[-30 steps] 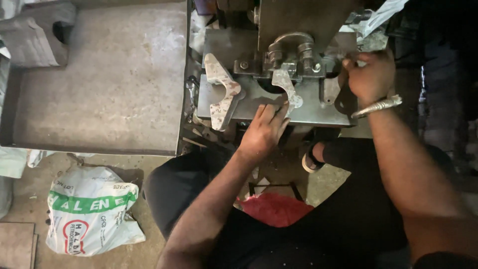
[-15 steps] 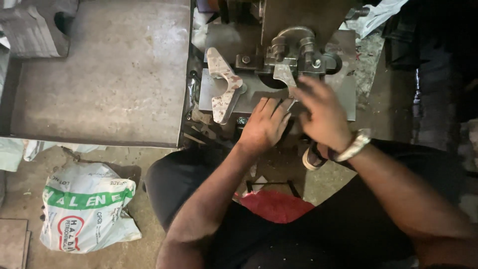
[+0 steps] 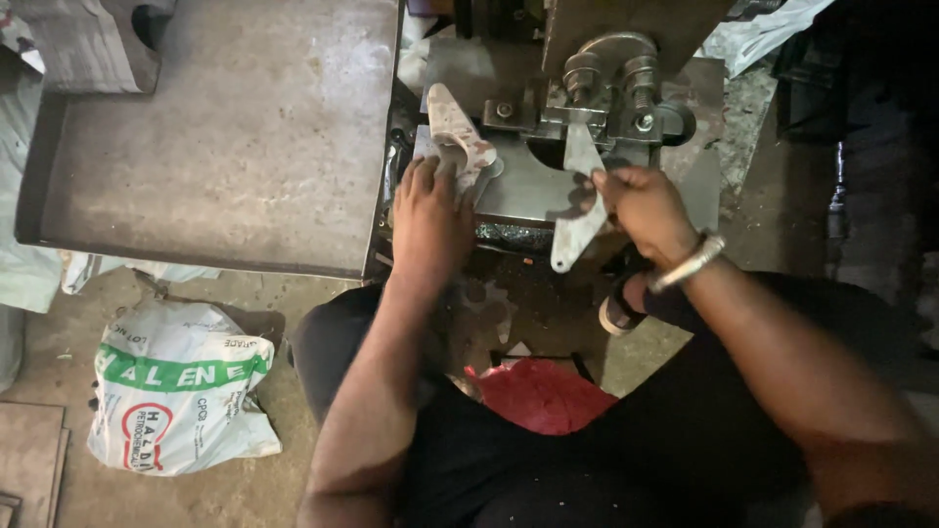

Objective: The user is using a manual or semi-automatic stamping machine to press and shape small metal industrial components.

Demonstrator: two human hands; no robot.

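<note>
**Hands part at the press**

Head view: the right hand has dropped back from the die, fingers pinched on a flat metal blank at centre frame (half off the press bed). The left hand has slid left, fingers spread flat over another blank.

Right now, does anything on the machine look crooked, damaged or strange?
Nothing looks broken. The right hand holds a flat metal piece that hangs over the front edge of the machine plate. The left hand rests on a stained metal piece lying aslant.
</note>
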